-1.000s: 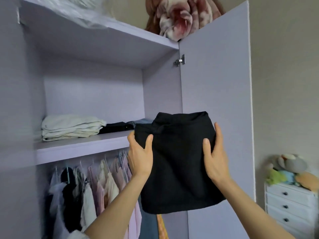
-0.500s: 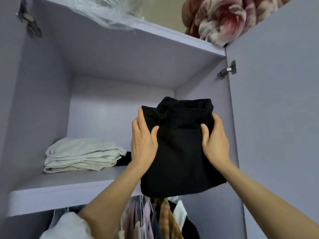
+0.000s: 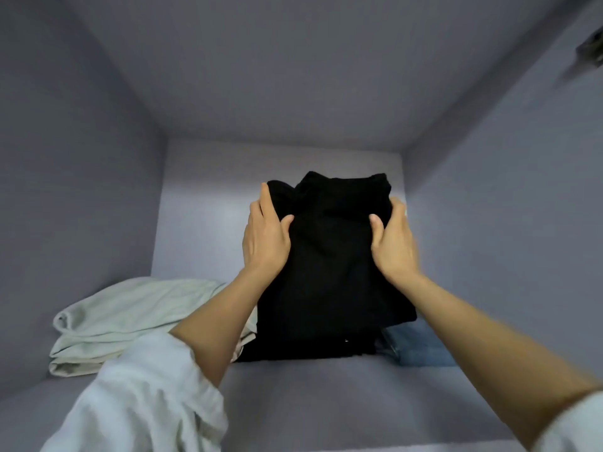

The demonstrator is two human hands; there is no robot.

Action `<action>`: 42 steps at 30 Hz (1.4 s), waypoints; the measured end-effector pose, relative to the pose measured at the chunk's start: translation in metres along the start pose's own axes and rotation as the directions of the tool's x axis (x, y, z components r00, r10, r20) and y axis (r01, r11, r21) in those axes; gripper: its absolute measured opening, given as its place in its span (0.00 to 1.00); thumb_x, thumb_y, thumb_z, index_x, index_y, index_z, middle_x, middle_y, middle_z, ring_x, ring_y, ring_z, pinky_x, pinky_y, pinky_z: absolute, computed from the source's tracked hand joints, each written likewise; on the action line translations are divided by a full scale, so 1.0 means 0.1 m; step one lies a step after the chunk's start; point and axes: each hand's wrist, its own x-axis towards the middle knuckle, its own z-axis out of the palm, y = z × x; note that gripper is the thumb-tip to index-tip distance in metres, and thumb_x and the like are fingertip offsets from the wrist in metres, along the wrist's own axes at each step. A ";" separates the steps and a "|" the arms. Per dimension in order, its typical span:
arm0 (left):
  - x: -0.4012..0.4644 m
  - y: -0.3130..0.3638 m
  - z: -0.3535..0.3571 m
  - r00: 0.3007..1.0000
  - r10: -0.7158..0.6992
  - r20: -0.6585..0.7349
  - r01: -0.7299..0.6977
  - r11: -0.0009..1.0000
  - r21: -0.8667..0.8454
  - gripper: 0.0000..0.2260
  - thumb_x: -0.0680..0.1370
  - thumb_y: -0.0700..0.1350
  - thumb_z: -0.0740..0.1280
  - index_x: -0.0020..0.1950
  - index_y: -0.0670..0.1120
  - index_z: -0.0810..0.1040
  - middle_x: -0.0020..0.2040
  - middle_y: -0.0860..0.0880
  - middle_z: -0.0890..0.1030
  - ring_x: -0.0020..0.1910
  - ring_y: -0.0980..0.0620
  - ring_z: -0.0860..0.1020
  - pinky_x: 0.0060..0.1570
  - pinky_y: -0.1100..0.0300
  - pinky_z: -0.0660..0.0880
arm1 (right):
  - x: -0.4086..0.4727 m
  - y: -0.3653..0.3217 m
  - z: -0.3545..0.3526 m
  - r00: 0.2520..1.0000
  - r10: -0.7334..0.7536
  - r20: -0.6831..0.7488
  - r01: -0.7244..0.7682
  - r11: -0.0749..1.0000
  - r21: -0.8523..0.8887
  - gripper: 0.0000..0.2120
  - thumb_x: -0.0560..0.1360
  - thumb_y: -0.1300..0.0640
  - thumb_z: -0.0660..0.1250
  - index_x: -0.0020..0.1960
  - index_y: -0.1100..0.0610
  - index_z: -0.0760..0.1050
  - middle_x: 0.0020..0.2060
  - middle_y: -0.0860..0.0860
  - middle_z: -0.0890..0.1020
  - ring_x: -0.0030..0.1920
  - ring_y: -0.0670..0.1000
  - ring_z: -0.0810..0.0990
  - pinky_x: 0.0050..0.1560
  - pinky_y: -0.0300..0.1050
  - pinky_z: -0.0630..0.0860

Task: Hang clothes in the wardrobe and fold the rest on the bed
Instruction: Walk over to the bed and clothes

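Note:
A folded black garment [image 3: 329,265] is held up inside the upper compartment of the lilac wardrobe, over the right half of its shelf [image 3: 293,396]. My left hand [image 3: 266,238] grips its left edge, thumb on the front. On the opposite edge my right hand [image 3: 393,243] grips the same way. The garment's lower end hangs just over another dark folded piece [image 3: 293,352] lying on the shelf; whether they touch I cannot tell.
A folded pale green-white stack [image 3: 130,318] lies at the shelf's left. A folded blue denim piece [image 3: 421,349] lies at the right, against the side wall. The compartment's ceiling [image 3: 293,66] is close above. A door hinge [image 3: 589,52] shows top right.
Both hands have carried the black garment forward from in front of the wardrobe into the shelf compartment. The view has moved closer, so the hanging clothes below are out of sight.

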 end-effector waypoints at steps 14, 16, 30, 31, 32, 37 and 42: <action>0.01 -0.88 1.14 0.622 -0.361 0.695 -0.039 0.872 0.488 0.23 0.81 0.59 0.46 0.74 0.56 0.61 0.77 0.49 0.54 0.75 0.47 0.52 0.73 0.46 0.48 | 0.34 1.13 1.46 0.722 0.186 0.666 0.019 0.958 -0.287 0.22 0.81 0.47 0.43 0.75 0.45 0.55 0.75 0.52 0.54 0.72 0.57 0.58 0.71 0.57 0.55; -0.09 -0.81 1.11 0.404 -0.446 0.798 -0.040 0.864 0.503 0.27 0.79 0.64 0.45 0.74 0.56 0.61 0.76 0.49 0.58 0.75 0.48 0.56 0.73 0.47 0.51 | 0.27 1.17 1.48 0.519 0.128 0.845 0.135 0.964 -0.229 0.23 0.80 0.44 0.40 0.75 0.43 0.54 0.75 0.52 0.56 0.74 0.56 0.54 0.73 0.55 0.52; -0.51 -0.78 0.80 0.504 0.045 0.862 -0.761 0.495 0.419 0.35 0.76 0.66 0.53 0.77 0.53 0.45 0.73 0.48 0.63 0.63 0.45 0.73 0.53 0.50 0.74 | -0.10 0.95 0.98 0.417 0.188 0.889 0.142 0.953 -0.268 0.18 0.82 0.48 0.38 0.46 0.45 0.67 0.65 0.57 0.72 0.59 0.56 0.70 0.66 0.49 0.60; -0.47 -0.82 0.79 0.505 0.050 0.862 -0.772 0.473 0.424 0.34 0.77 0.66 0.53 0.77 0.53 0.45 0.72 0.48 0.64 0.61 0.45 0.74 0.52 0.51 0.74 | -0.13 0.92 0.97 0.418 0.176 0.891 0.141 0.957 -0.255 0.17 0.82 0.48 0.38 0.42 0.43 0.63 0.64 0.57 0.73 0.58 0.56 0.70 0.65 0.49 0.60; -0.45 -0.85 0.77 0.510 0.030 0.860 -0.769 0.465 0.439 0.33 0.77 0.66 0.52 0.77 0.54 0.45 0.72 0.48 0.65 0.60 0.45 0.74 0.50 0.52 0.74 | -0.17 0.92 0.96 0.420 0.175 0.890 0.145 0.956 -0.256 0.18 0.81 0.47 0.38 0.43 0.41 0.65 0.65 0.57 0.72 0.59 0.56 0.69 0.66 0.49 0.59; -0.57 -0.79 0.66 0.465 -0.245 0.851 -0.553 0.670 0.495 0.39 0.71 0.71 0.56 0.76 0.59 0.43 0.76 0.50 0.56 0.73 0.46 0.60 0.66 0.49 0.64 | -0.47 0.91 0.89 0.393 0.224 0.892 0.260 0.903 -0.342 0.27 0.80 0.40 0.39 0.76 0.46 0.40 0.76 0.56 0.48 0.75 0.59 0.46 0.74 0.59 0.48; -0.74 -0.57 0.37 0.366 -0.347 0.864 -0.489 0.718 0.495 0.42 0.73 0.70 0.57 0.74 0.58 0.34 0.77 0.50 0.37 0.75 0.45 0.37 0.72 0.41 0.40 | -0.66 0.72 0.50 0.338 0.271 0.901 0.336 0.860 -0.384 0.30 0.80 0.40 0.45 0.75 0.46 0.33 0.75 0.54 0.37 0.75 0.60 0.37 0.74 0.60 0.43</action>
